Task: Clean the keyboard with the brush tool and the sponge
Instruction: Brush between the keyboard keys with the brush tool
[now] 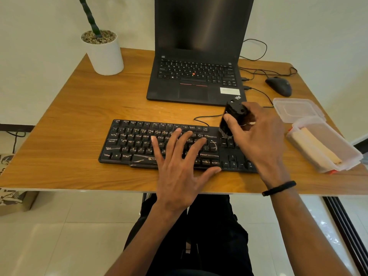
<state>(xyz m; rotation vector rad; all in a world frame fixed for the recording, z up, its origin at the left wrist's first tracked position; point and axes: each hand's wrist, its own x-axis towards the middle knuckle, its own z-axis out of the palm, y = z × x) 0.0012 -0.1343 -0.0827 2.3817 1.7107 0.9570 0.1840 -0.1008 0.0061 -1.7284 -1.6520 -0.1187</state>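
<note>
The wooden table [79, 116] carries a long black keyboard [139, 142], its long axis running left to right. The left hand [179, 166] lies flat on the keys, fingers spread. The right hand [256, 134] grips a small black brush tool [231, 118] upright — bristles pointing down onto the keyboard's right section.

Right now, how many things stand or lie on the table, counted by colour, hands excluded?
Black: 4, the keyboard, the laptop, the mouse, and the brush tool held in the right hand.
White: 1, the plant pot.
Clear plastic: 2, the container and its lid.
Total: 7
</note>
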